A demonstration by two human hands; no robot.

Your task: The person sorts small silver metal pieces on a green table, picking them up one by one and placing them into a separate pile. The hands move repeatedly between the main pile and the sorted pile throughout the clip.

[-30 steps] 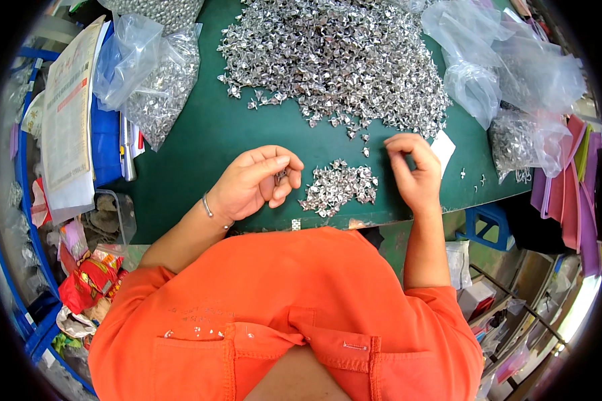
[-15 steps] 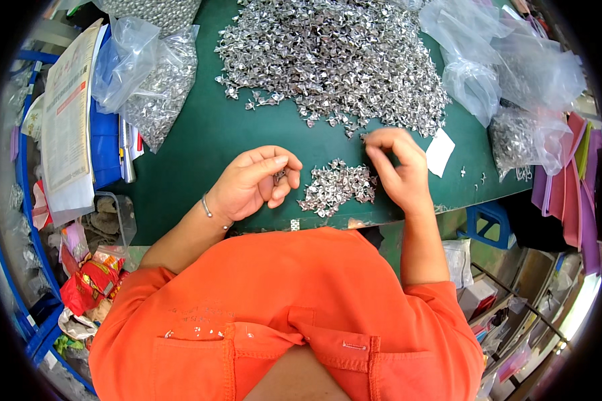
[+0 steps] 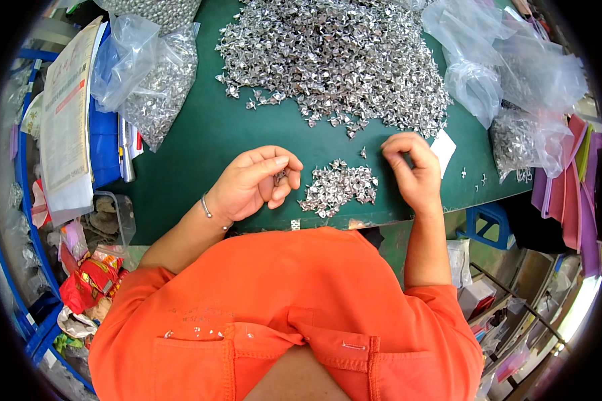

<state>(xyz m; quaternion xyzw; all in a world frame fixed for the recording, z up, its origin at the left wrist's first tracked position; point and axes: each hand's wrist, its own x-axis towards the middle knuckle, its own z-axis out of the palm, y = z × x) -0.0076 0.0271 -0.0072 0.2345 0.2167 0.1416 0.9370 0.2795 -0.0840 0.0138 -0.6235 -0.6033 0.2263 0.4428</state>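
A large heap of small silvery metal pieces (image 3: 334, 60) covers the far middle of the green table. Nearer me lies a smaller pile of the same pieces (image 3: 340, 188), between my hands. My left hand (image 3: 257, 177), left of this pile, is curled with the palm turned up, and small metal pieces show inside its fingers. To the right of the pile, my right hand (image 3: 413, 168) hovers with fingers bent and thumb near the fingertips; whether anything is pinched there I cannot make out. One lone metal piece (image 3: 363, 152) rests between the small pile and the heap.
Clear bags of metal parts (image 3: 157, 93) lie at the left, beside papers (image 3: 67, 113) on a blue bin. More plastic bags (image 3: 515, 134) sit at the right, near a white paper slip (image 3: 443, 152). A blue stool (image 3: 488, 227) stands below the table's right edge.
My right hand has moved right, away from the small pile. A lone metal piece now shows on the table where its fingertips were. My left hand has stayed in place.
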